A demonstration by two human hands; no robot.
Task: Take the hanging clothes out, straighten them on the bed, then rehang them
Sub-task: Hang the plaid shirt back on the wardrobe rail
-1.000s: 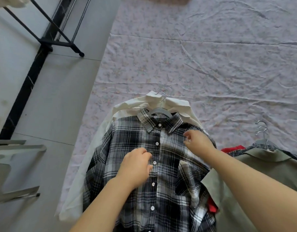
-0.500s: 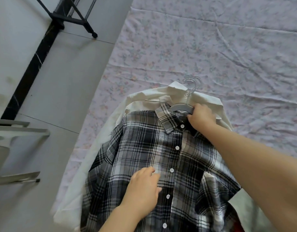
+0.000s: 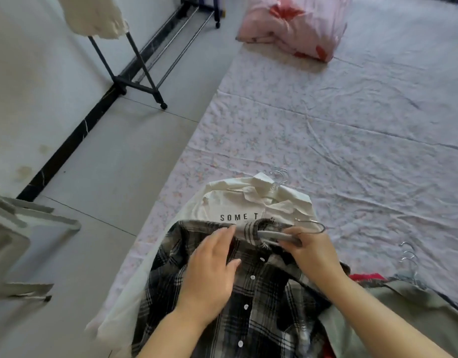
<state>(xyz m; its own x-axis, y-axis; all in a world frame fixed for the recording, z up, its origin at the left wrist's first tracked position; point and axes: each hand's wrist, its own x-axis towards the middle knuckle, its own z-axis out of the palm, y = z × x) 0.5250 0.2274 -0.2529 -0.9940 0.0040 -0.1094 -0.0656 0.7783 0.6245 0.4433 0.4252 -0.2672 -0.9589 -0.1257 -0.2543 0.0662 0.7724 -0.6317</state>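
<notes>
Head view: the bed (image 3: 352, 130), covered with a pale flowered sheet that has many creases, fills the right part of the picture, and the grey tiled floor (image 3: 106, 164) lies to its left. Near the left edge of the bed lies the plaid shirt (image 3: 274, 306), black, grey and white, with the buttoned front up. Its long axis runs from the person toward the far end of the bed, and the collar points away from the person. It lies on top of a white shirt (image 3: 235, 200), which points the same way and shows the printed letters "SOME T" just beyond the plaid collar. On the right, an olive garment (image 3: 416, 313) touches the plaid shirt, with a piece of red cloth (image 3: 365, 277) between them. A pink bundle (image 3: 295, 24) sits at the far end of the bed, well apart. A dark clothes rack (image 3: 135, 65) stands on the floor.

The left hand (image 3: 210, 275) rests flat on the plaid shirt just below the collar; its grip is loose, with fingers straight, and it holds nothing. The right hand (image 3: 315, 257) has its grip closed around a grey hanger (image 3: 279, 235) at the collar opening; the metal hook of the hanger points to the right. Two metal hooks (image 3: 279, 177) show at the white shirt's collar, and more hooks (image 3: 407, 257) above the olive garment.
</notes>
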